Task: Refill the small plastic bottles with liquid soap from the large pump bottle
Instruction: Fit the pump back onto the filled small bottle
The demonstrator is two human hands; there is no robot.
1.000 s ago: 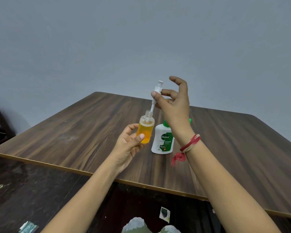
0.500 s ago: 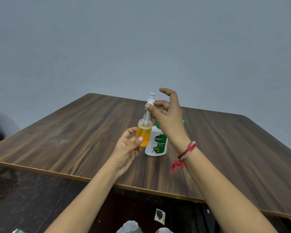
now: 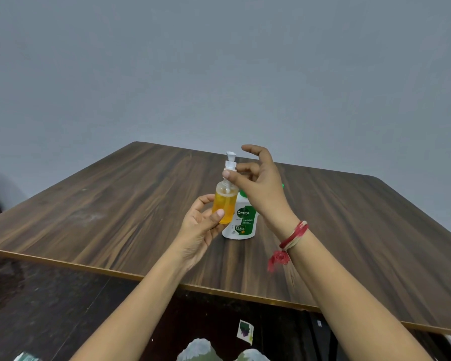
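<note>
From the head camera, our left hand (image 3: 199,230) grips the small bottle (image 3: 225,204), nearly full of orange soap, just in front and left of the large soap bottle (image 3: 241,222) standing on the table (image 3: 115,204). Our right hand (image 3: 261,188) pinches the white pump cap (image 3: 230,162) at the small bottle's neck, its tube inside. We should hold the small bottle upright, seat the cap square, then twist gently so the threads catch.
</note>
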